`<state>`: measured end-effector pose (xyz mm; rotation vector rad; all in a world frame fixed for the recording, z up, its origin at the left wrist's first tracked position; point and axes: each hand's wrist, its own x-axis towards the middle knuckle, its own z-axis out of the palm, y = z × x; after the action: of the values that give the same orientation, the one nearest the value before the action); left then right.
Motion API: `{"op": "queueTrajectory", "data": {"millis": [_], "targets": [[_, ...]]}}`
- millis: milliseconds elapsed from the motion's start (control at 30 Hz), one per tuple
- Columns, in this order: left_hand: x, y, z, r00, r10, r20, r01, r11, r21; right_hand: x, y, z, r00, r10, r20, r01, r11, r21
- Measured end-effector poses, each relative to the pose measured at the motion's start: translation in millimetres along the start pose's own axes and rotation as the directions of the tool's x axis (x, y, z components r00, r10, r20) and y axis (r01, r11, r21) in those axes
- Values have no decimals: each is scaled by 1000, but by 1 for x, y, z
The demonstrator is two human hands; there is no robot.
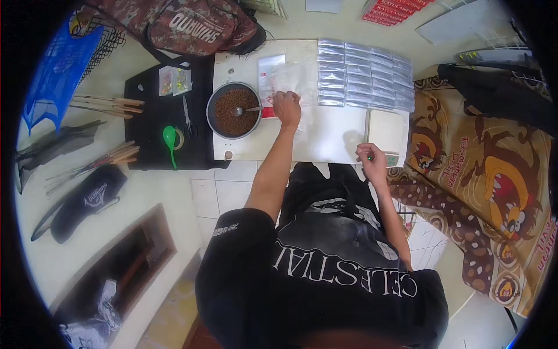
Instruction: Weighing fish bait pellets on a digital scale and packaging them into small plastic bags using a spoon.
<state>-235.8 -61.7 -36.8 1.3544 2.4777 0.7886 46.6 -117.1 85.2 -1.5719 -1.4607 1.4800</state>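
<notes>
My left hand is over a pile of clear plastic bags, fingers bent down onto them; whether it pinches one is hidden. Beneath the bags lies a white and red printed packet. To the left, a grey round bowl holds brown granules, with a metal spoon standing in them. My right hand hovers by the table's front edge, beside a white digital scale. Its fingers are curled, and a small green spot shows there; I cannot tell if it holds anything.
Rows of silvery filled packets cover the back right of the white table. On the black surface at left lie scissors, a green spoon, a tape roll and small bags. A camouflage bag stands behind.
</notes>
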Motion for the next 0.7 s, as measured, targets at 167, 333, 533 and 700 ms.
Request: {"op": "queueTrajectory", "data": {"millis": [167,333,533,700], "targets": [[-14,21,-35,948,228,-223,-263,954,-142,-13,3,6,1000,28,13,-27,999,-37],[-60,68,-90,910,312,-274,-410,781,-471,14,-11,24,992,98,80,-106,990,97],[-85,87,-145,966,251,-64,-229,710,-666,29,-84,37,721,-691,52,652,651,-387],[-98,91,-172,990,131,57,-36,610,-791,24,-94,44,883,-425,201,438,899,-23]]}}
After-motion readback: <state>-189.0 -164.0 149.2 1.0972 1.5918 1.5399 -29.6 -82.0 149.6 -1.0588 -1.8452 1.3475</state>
